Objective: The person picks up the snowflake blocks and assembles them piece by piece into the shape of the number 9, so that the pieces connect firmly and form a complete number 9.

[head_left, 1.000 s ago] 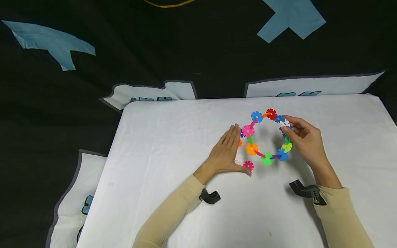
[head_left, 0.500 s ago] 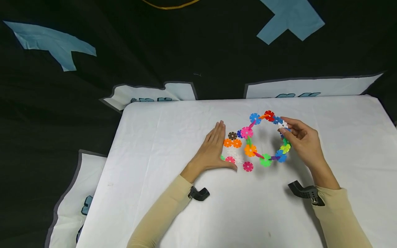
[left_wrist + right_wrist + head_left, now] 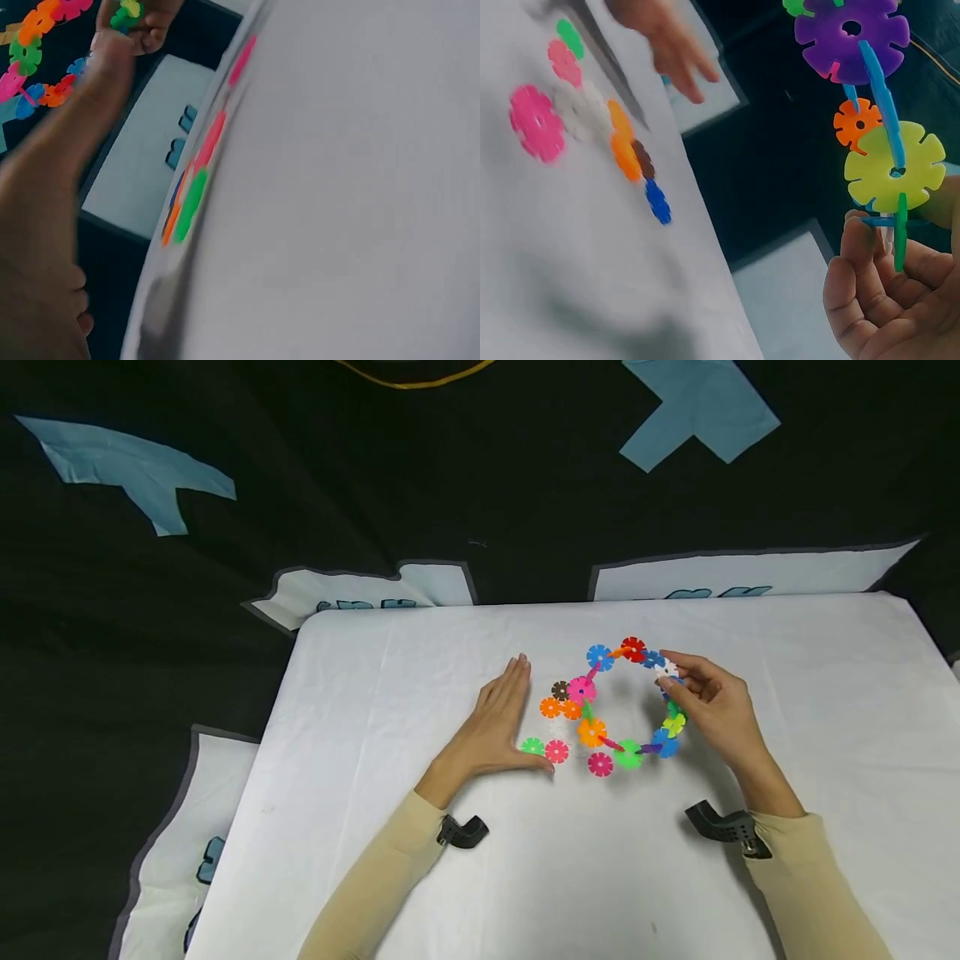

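The ring (image 3: 592,732) is up in the air over the white table (image 3: 600,877), with its shadow below. It is made of lots of bright little discs, pushed into each other by the slits in their edges. The right hand (image 3: 708,714) holds it at its right side, with the thumb and a finger pinching by the white disc (image 3: 666,672). The left hand (image 3: 483,727) holds nothing. Its fingers are straight and its thumb sticks out wide, near the green disc (image 3: 532,747) and the pink disc (image 3: 556,752). I cannot tell if the thumb touches them.

Close by lie two orange discs (image 3: 551,707), a brown disc (image 3: 561,690), some clear discs (image 3: 585,109), a blue disc (image 3: 658,201) and a rose disc (image 3: 600,764).

The ring should be very light, as it looks like thin plastic. Each disc seems stiff and smooth, so it may slip a bit, but the slits give fingers something to catch. The joints are the weak spots: a hard tug or twist might pop one out. It seems best to pinch one disc on its flat faces, close to a joint, and not squash the ring. The far side may sag
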`<state>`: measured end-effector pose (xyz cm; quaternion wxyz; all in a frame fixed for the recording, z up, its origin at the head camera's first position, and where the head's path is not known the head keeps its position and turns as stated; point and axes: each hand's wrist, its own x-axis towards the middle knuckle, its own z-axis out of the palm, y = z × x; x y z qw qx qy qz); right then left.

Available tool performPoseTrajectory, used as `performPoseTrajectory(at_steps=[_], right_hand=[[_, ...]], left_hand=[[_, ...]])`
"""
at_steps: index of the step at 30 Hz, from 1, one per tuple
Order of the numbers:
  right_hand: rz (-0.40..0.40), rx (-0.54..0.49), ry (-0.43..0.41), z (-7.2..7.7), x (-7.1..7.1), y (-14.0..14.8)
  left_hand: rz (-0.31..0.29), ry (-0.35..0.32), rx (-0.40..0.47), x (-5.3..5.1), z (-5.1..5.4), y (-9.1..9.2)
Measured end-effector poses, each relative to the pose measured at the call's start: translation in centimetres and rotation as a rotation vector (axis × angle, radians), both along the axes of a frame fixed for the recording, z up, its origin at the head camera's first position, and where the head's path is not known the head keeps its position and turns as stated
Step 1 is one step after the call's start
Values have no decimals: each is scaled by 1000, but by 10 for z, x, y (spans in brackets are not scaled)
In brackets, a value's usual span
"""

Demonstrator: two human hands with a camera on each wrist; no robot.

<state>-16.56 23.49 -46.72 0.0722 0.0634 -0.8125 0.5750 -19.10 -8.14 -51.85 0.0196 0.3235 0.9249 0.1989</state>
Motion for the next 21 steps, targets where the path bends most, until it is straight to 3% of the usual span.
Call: performPoseTrajectory(at_steps=[4, 6, 11, 14, 17, 21], right_hand=[[58, 20, 0, -5, 2, -20], [96, 40, -5, -8, 2, -33], [131, 114, -12, -11, 6, -65], [138, 105, -34, -15, 7, -79], [188, 104, -46, -19, 9, -89], [310, 127, -10, -29, 10, -92]], left_hand=[[-79, 39, 153, -1, 13, -11], [-102, 26, 223, -1, 18, -16], [-95, -123, 326, -1, 23, -25], [-98, -179, 393, -2, 24, -28], [-82, -226, 407, -4, 28, -33], [-19, -309, 338, -7, 33, -47]])
